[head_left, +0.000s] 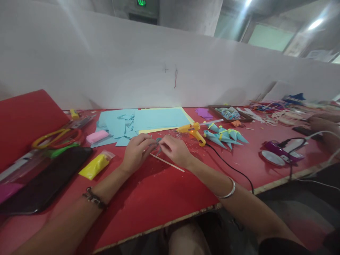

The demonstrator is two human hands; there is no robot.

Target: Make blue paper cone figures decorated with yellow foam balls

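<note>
My left hand point(138, 151) and my right hand point(174, 150) meet over the middle of the red table. Between their fingertips is a small blue-grey paper piece point(158, 141), pinched from both sides; the fingers hide much of it. Just below the hands a thin pale stick point(170, 163) lies on the table. To the right of my right hand an orange glue gun point(195, 133) rests on its side with a clear glue stick in its back. Beside it are several light blue paper cones point(225, 136) with yellow trim.
Blue paper sheets point(159, 119) and scraps lie behind the hands. At left are a yellow clay pack point(95, 165), pink clay point(97, 136), a black phone-like slab point(50, 180) and scissors point(53, 139). Rightward are a tray point(247, 118), a purple device point(281, 152) and another person's hand point(325, 127).
</note>
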